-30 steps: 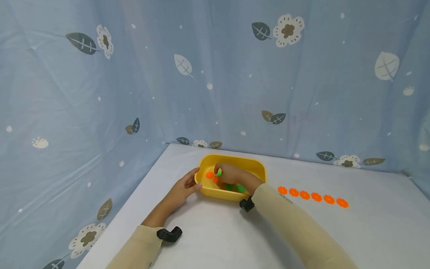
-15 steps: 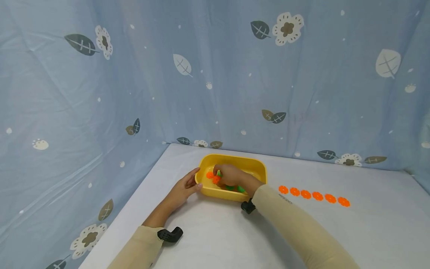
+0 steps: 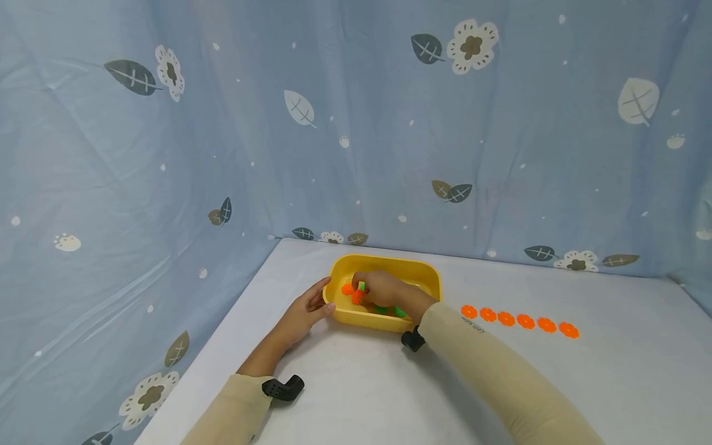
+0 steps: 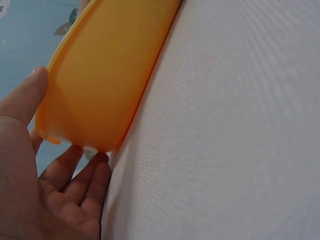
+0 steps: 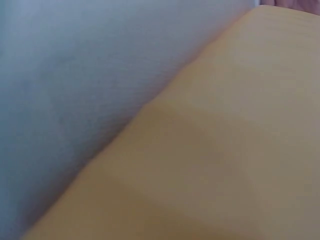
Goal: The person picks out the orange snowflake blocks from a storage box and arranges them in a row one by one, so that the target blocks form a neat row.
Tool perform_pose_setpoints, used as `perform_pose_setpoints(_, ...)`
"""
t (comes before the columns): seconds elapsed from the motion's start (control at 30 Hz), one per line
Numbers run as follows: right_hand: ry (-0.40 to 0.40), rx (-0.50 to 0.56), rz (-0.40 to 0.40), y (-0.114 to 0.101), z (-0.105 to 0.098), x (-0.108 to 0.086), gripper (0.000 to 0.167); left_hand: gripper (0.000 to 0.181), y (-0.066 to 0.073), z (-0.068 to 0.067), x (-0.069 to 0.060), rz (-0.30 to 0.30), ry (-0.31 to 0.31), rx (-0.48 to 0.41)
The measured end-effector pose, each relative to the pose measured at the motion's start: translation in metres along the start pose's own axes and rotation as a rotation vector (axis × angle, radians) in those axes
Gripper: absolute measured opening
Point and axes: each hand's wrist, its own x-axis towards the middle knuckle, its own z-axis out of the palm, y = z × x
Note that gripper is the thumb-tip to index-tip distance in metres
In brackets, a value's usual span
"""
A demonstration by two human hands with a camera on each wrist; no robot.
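Tipped a little more upright since the earlier frame is the green piece at the fingertips of the right hand, while both hands and the yellow tray have hardly been shifted. The right fingers are curled down inside the tray, towards its left end; whether the green piece is truly pinched or only touched cannot be told, as no fingers are shown by the right wrist view. If it is held by the edge alone, it could be dropped. Close below it an orange piece is seen, and the two could be picked up or scattered together. Another orange piece could be nudged by the same fingertips. The tray's left end is gripped by the left hand, with the thumb laid along the rim; were that hold slackened, the tray could be slid by a push from inside. Farther right, six orange pieces are lined up on the white table, and the row could be brushed crooked if the right sleeve were swung outward low.
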Motion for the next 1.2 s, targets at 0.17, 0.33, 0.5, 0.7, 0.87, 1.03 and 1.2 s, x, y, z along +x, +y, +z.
perform_pose_setpoints(0.17,0.006,0.024,0.007,0.000,0.000,0.000,0.022,0.068,0.013,-0.002,-0.005,-0.008,-0.034,0.005)
perform_pose_setpoints(0.33,0.005,0.034,0.003,0.002,0.000,0.001,0.022,0.069,0.030,-0.003,-0.014,-0.001,-0.049,0.016)
perform_pose_setpoints(0.5,0.001,0.100,-0.029,0.003,-0.001,-0.002,0.019,0.069,0.032,-0.001,-0.015,0.007,-0.037,-0.012)
perform_pose_setpoints(0.7,-0.021,0.370,-0.031,0.006,-0.007,-0.009,0.018,0.068,0.032,-0.001,-0.015,-0.008,-0.038,-0.027)
perform_pose_setpoints(0.87,-0.014,0.504,-0.030,0.010,-0.017,-0.022,0.019,0.070,0.034,-0.002,-0.015,-0.018,-0.033,-0.004)
perform_pose_setpoints(1.03,-0.010,0.519,-0.024,0.015,-0.029,-0.035,0.018,0.069,0.022,-0.002,-0.009,-0.009,-0.018,-0.023)
perform_pose_setpoints(1.2,0.017,0.447,-0.005,0.020,-0.041,-0.048,0.021,0.067,0.004,0.000,-0.002,0.002,0.000,-0.018)
